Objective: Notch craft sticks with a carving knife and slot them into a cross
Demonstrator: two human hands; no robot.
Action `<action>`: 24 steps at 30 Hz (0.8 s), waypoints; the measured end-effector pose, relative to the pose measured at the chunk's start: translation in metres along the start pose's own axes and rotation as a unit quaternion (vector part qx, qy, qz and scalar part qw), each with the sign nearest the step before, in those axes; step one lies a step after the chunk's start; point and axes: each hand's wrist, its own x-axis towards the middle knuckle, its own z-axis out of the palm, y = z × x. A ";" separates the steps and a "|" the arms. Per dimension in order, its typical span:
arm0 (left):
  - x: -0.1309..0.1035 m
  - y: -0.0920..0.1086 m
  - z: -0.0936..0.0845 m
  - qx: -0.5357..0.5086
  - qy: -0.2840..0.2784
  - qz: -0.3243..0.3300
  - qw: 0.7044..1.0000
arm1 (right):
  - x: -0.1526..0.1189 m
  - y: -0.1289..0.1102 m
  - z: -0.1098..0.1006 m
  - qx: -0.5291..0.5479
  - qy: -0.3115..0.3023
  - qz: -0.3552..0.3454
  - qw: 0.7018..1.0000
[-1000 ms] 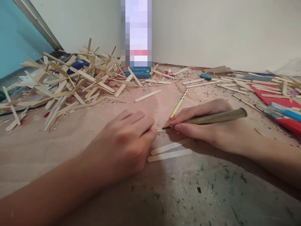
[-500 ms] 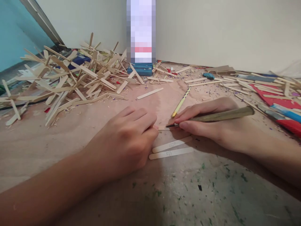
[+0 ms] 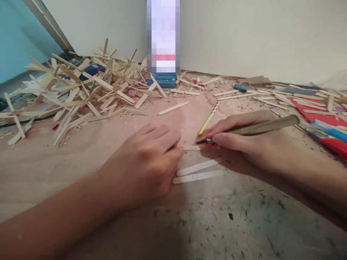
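Observation:
My left hand (image 3: 150, 159) is closed on the left end of a wooden craft stick (image 3: 192, 147), pressing it to the table. A small outline is drawn on that stick. In my right hand (image 3: 251, 146) is a carving knife (image 3: 271, 125) with a wooden handle, gripped like a pen. Its narrow dark blade points left, just above the stick's drawn mark. Nearer to me lie two more craft sticks (image 3: 200, 176) with pencilled outlines. A yellow patterned pencil (image 3: 209, 118) lies just beyond my right fingertips.
A large heap of craft sticks (image 3: 89, 86) fills the back left. Behind my hands, a blue block (image 3: 162, 80) stands below a blurred-out upright panel. One loose stick (image 3: 173, 108) lies mid-table. At right are more sticks, a red sheet (image 3: 311, 112) and a blue tool (image 3: 330, 130).
My right hand and the knife have shifted slightly right, and the blade tip has lifted off the drawn mark. The left hand keeps its place on the stick.

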 end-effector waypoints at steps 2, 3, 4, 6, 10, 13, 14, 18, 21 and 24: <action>-0.001 0.000 0.002 -0.005 0.002 -0.010 1.000 | 0.001 -0.001 0.001 -0.008 0.011 -0.014 1.000; -0.002 0.001 0.002 -0.006 0.002 -0.013 1.000 | 0.001 -0.001 0.001 -0.008 0.008 -0.021 1.000; -0.002 0.001 0.003 -0.005 0.000 -0.014 1.000 | 0.001 -0.001 0.001 -0.006 0.003 -0.024 1.000; -0.003 0.001 0.003 -0.004 -0.002 -0.017 1.000 | 0.000 0.000 0.001 0.001 -0.012 -0.019 1.000; -0.003 0.001 0.002 -0.003 0.000 -0.021 1.000 | -0.001 0.001 0.002 0.015 -0.046 -0.010 0.999; -0.003 0.001 0.002 -0.003 -0.001 -0.019 1.000 | -0.001 0.003 0.002 0.016 -0.056 -0.018 0.998; -0.003 0.002 0.002 -0.002 -0.002 -0.018 1.000 | -0.001 0.003 0.002 0.012 -0.056 -0.022 0.998; -0.002 0.001 0.000 0.001 -0.002 -0.015 1.000 | 0.000 0.003 0.003 -0.013 -0.055 -0.035 0.998; -0.002 0.000 0.000 -0.003 -0.005 -0.009 1.000 | 0.001 0.004 0.003 -0.012 -0.058 -0.037 0.998; -0.001 0.000 0.001 -0.001 0.003 -0.010 1.000 | 0.000 0.006 0.003 -0.012 -0.054 -0.054 0.997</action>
